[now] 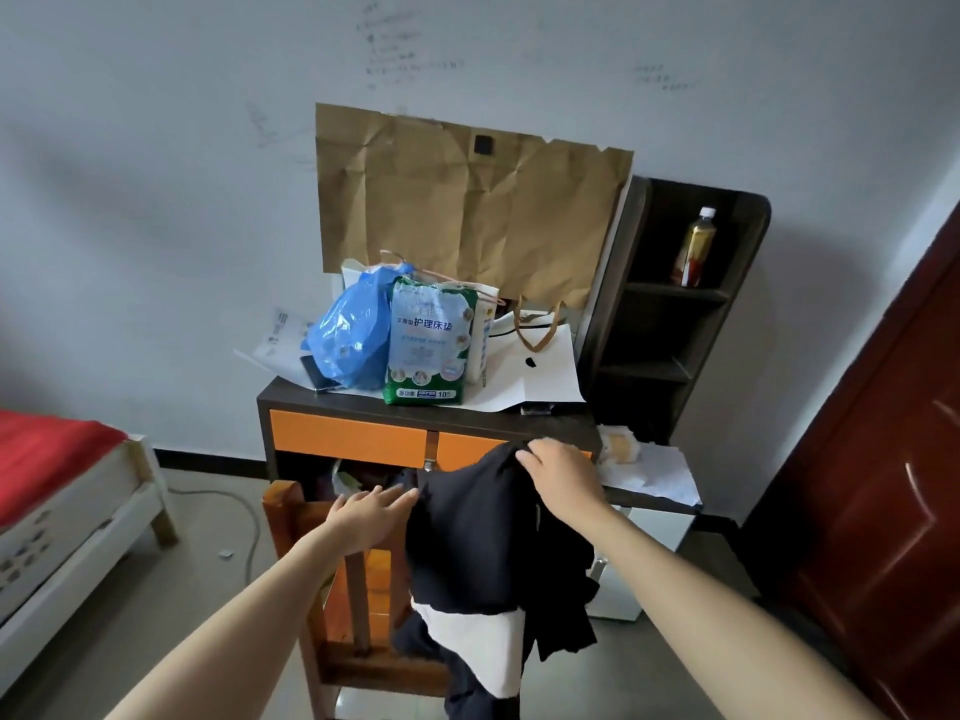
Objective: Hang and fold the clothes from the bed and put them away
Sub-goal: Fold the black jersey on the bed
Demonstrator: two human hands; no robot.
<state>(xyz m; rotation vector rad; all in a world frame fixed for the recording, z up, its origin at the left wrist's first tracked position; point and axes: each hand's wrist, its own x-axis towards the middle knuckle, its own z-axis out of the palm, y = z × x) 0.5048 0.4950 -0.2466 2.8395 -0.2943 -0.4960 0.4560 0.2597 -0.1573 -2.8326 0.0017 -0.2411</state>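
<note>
Dark garment on chair back | right hand grips top | left hand flat, empty | smooth it evenly

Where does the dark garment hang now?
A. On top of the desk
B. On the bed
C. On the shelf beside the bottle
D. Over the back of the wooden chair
D: the dark garment drapes over the back of the chair, with the right hand on its top.

Black-and-white garment, orange drawers, blue bag, red bedding.
</note>
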